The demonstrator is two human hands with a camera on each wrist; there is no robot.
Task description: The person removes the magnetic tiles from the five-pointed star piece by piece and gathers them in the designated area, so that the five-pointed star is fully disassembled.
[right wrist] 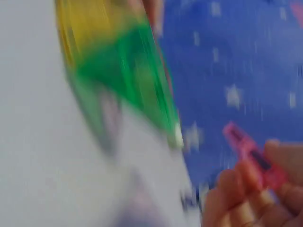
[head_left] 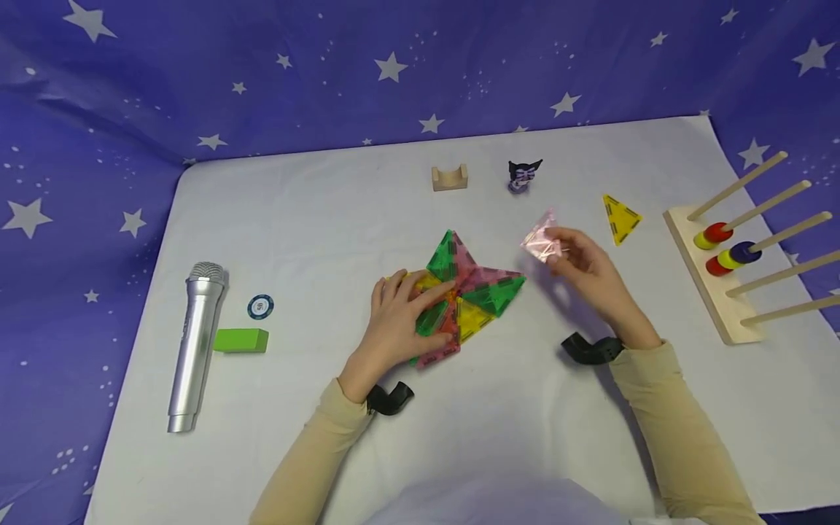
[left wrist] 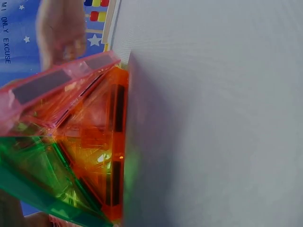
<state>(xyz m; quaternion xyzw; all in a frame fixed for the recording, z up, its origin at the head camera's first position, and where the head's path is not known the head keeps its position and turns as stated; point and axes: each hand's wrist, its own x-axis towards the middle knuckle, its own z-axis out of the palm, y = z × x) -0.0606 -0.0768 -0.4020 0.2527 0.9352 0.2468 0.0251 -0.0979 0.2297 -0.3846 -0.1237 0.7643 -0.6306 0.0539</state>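
A star shape of coloured tiles (head_left: 484, 294) is being steadied on the table (head_left: 328, 219) by the left hand (head_left: 398, 321), its fingers spread across the top. Apart from the star, a pink triangle (head_left: 541, 240) is being pinched between the thumb and fingers of the right hand (head_left: 588, 275). Tiles are apparently being added; for the next move, careful edge-to-edge alignment is probably being called for.
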